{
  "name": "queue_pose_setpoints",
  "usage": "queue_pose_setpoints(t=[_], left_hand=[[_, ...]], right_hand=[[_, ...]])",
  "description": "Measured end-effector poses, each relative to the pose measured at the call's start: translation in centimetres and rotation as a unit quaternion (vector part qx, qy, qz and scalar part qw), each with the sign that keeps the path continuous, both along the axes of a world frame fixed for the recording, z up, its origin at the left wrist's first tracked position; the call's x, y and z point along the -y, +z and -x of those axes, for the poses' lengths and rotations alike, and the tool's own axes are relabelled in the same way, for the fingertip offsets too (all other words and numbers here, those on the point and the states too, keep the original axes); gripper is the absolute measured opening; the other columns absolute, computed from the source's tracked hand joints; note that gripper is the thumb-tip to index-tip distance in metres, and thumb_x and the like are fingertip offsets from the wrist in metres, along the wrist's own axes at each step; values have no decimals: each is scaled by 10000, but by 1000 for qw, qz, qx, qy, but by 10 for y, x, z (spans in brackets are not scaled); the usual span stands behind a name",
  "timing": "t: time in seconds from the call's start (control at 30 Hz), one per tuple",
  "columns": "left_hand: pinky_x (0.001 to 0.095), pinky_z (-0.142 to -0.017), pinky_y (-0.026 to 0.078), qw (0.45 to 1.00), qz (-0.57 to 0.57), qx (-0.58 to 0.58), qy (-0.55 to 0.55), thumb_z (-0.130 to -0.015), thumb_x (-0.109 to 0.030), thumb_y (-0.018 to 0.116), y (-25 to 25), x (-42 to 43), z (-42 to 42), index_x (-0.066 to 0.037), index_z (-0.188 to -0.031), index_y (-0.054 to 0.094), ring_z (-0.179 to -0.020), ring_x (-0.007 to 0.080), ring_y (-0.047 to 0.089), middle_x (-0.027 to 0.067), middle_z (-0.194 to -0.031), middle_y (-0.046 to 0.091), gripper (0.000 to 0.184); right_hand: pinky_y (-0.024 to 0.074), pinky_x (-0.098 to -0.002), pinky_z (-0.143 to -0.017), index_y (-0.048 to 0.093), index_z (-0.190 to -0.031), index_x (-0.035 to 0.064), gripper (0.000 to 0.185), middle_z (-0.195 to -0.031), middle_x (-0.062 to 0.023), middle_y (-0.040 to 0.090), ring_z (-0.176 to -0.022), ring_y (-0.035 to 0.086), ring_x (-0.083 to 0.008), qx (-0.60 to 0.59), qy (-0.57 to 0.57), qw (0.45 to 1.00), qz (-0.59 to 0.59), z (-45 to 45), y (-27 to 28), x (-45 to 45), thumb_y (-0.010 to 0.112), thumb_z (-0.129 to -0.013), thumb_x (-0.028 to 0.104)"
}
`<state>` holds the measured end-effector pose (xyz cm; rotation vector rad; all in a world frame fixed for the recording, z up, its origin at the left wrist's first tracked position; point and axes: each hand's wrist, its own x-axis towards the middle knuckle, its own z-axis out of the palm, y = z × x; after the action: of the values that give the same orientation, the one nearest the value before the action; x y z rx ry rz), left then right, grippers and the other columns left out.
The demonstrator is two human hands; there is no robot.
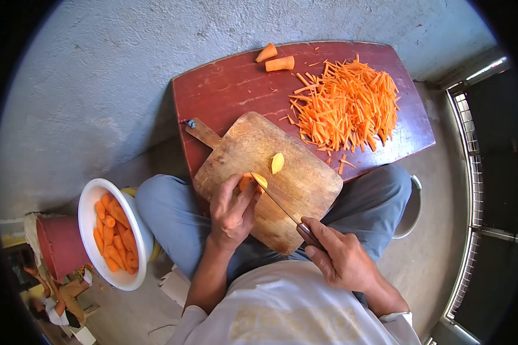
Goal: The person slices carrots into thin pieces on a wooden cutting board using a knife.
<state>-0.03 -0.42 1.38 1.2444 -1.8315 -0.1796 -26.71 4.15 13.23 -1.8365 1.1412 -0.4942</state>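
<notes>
My left hand [231, 215] is closed around a piece of carrot [245, 181], pressing it on the wooden cutting board [305, 184]. The carrot's cut side shows yellow-orange. In my right hand [346, 257] is the dark handle of a knife [283, 208]. Its blade runs up and left, with the tip end at the carrot beside my left fingers. A yellow carrot slice [277, 163] lies on the board just above the blade. The board rests partly on the table and reaches over my lap.
A big heap of carrot sticks [351, 106] covers the right of the red table [213, 75], with two carrot chunks [280, 64] by the wall. At left stands a white basin [88, 201] of peeled carrots [114, 230]. Another person [69, 299] appears at lower left.
</notes>
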Motion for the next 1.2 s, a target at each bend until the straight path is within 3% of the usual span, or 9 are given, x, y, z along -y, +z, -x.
queue_pose_setpoints(t=[0.2, 0.3, 0.7, 0.8, 0.93, 1.03, 1.2], left_hand=[[452, -927, 635, 1000, -6, 7, 6, -905, 60, 860, 1, 0, 2, 21, -1277, 817, -1101, 409, 769, 223, -1269, 722, 376], [463, -921, 624, 1000, -12, 8, 3, -917, 36, 863, -2, -1, 1, -2, -1306, 813, -1095, 409, 751, 227, -1296, 708, 394], [471, -960, 618, 1000, 3, 1, 2, -954, 20, 836, 1, 0, 5, 24, -1248, 790, -1132, 424, 744, 222, -1282, 724, 297], [484, -932, 616, 1000, 6, 3, 5, -962, -3, 843, -6, -2, 2, 18, -1260, 776, -1112, 424, 738, 228, -1290, 707, 306], [481, -896, 618, 1000, 7, -11, 12, -942, 6, 857, -3, -2, 4, 9, -1272, 768, -1076, 408, 742, 212, -1267, 698, 342], [468, -893, 621, 1000, 10, -6, 6, -934, 17, 862, -7, -1, 3, 2, -1283, 782, -1067, 397, 747, 202, -1254, 697, 359], [457, -890, 624, 1000, 7, -2, 2, -924, 22, 875, -5, -2, 2, -6, -1296, 795, -1070, 378, 753, 192, -1267, 695, 381]], right_hand=[[625, -555, -744, 508, -1573, -41, 554, -1055, -311, 755, -890, 764, -519, -6, -1, 999, -43, -10, 3, 12, 709, -1076, 99], [609, -547, -802, 513, -1574, -34, 536, -1172, -304, 757, -964, 754, -532, -12, -6, 998, -60, -15, -4, 20, 691, -1077, 62], [592, -590, -808, 548, -1516, -11, 478, -1028, -364, 742, -943, 748, -537, 29, -7, 998, 48, -51, -66, 61, 689, -1089, 151], [604, -543, -834, 589, -1513, -32, 458, -1116, -317, 766, -984, 761, -514, 25, -23, 999, 11, -40, -52, 54, 691, -1088, 105], [601, -512, -808, 595, -1523, -24, 454, -1096, -285, 762, -958, 766, -498, 30, -36, 999, -8, -26, -9, 26, 684, -1085, 58], [631, -551, -781, 535, -1550, -15, 502, -1140, -293, 770, -942, 765, -520, -1, -20, 1000, -13, -13, 0, 10, 685, -1084, 93], [610, -504, -790, 575, -1551, -26, 509, -1108, -277, 769, -930, 775, -484, -20, -34, 998, -42, -7, 12, -2, 713, -1070, 65]])
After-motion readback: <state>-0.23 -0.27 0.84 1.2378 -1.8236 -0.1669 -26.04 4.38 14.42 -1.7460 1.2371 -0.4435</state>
